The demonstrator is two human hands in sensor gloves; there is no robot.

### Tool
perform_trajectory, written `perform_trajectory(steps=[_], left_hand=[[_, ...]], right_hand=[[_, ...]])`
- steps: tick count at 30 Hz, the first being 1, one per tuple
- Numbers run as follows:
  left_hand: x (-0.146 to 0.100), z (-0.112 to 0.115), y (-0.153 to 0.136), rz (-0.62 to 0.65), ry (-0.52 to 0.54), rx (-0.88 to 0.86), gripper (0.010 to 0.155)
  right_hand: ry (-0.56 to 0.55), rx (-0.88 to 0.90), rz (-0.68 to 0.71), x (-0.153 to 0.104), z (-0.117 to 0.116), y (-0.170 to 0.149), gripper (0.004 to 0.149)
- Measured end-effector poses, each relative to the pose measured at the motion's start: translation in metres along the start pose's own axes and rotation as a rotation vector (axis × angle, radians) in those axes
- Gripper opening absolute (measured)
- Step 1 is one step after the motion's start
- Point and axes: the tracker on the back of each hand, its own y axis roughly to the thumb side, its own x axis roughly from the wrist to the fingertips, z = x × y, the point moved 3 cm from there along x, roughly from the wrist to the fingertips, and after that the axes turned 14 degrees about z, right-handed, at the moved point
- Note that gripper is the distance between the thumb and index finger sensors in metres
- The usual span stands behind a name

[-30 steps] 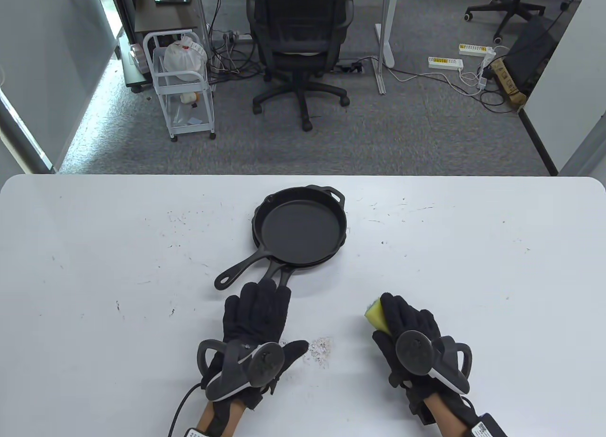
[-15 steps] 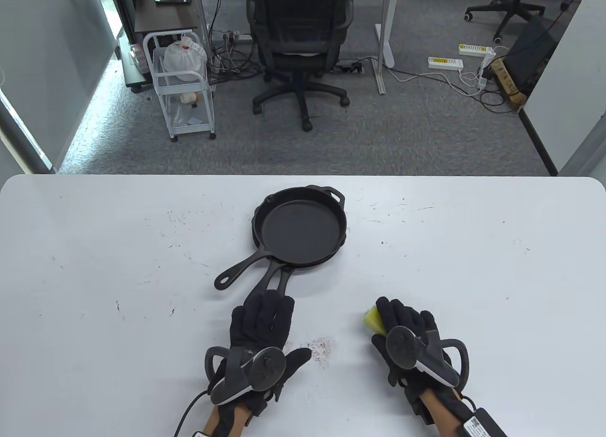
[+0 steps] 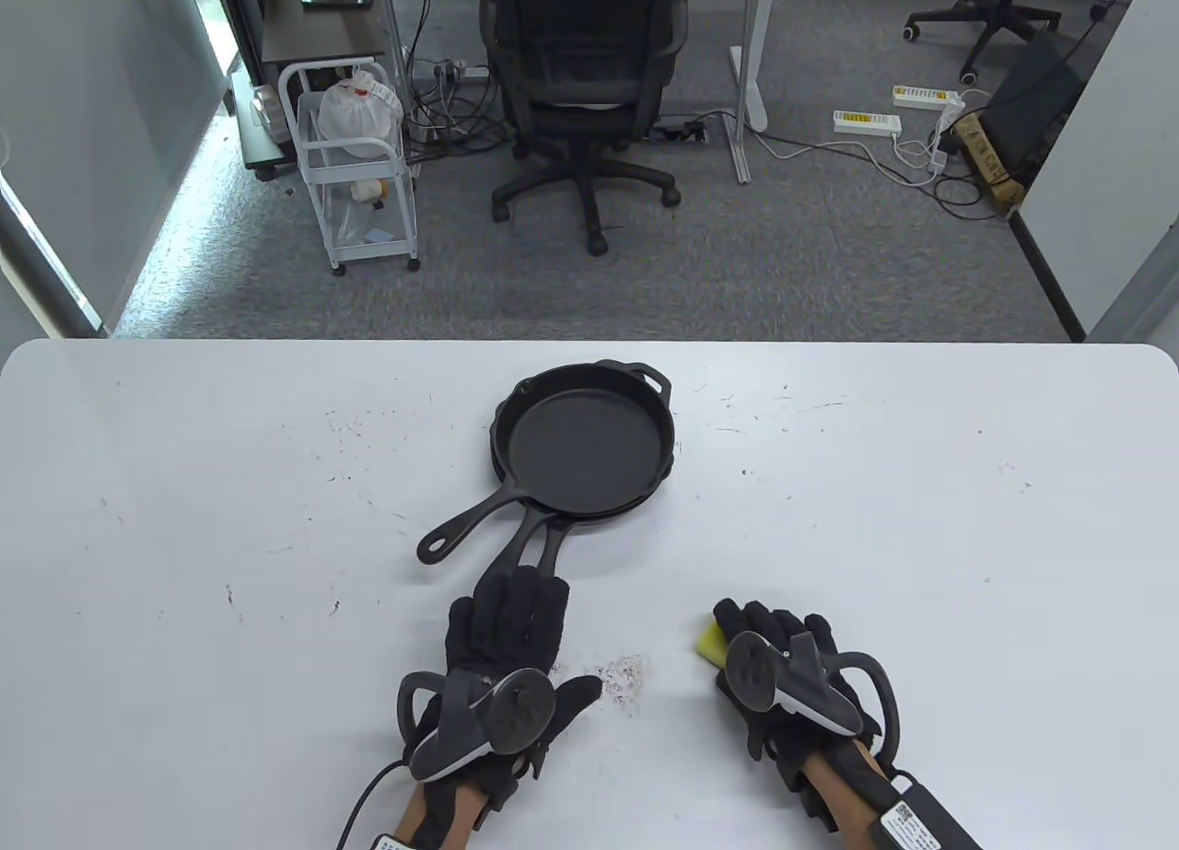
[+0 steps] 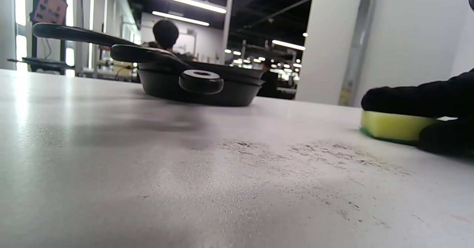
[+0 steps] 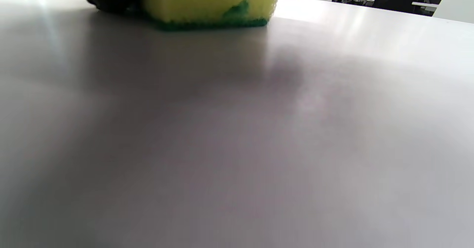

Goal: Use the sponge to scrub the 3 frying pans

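Three black cast-iron frying pans [image 3: 585, 449] sit stacked at the table's centre, their handles fanning toward me; the left wrist view shows the stack of pans [image 4: 200, 89] from the side. My left hand [image 3: 505, 624] lies flat on the table, its straight fingers touching the ends of two handles. My right hand [image 3: 769, 638] grips a yellow sponge [image 3: 709, 646] with a green underside, resting on the table to the right. The left wrist view shows the right hand's fingers [image 4: 418, 96] over the sponge [image 4: 392, 126]. The sponge [image 5: 207, 0] fills the top of the right wrist view.
Dark crumbs [image 3: 626, 675] are scattered between my hands on the white table [image 3: 184, 518], which is scuffed. Beyond the far edge stand an office chair [image 3: 580, 86] and a white wire cart [image 3: 355, 159]. A person [image 4: 166, 35] shows far behind the pans.
My right hand has slid the sponge toward me and slightly left, lowering onto the table. My left hand has drawn back a little from the handle ends.
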Motion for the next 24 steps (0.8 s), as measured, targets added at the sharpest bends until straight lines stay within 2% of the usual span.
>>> perform_trajectory(steps=[4,10,24], left_hand=[[-0.002,-0.002,0.004,0.011,0.012,0.001,0.100],[-0.003,-0.005,0.005,0.017,0.018,0.029,0.101],[-0.001,-0.004,0.009,0.019,0.006,0.048,0.101]], right_hand=[[-0.010,0.030,0.010,-0.007,0.008,0.000,0.084],[-0.161,0.035,0.056,-0.021,0.028,0.001,0.098],[-0.224,0.044,0.095,-0.025,0.032,0.003,0.099]])
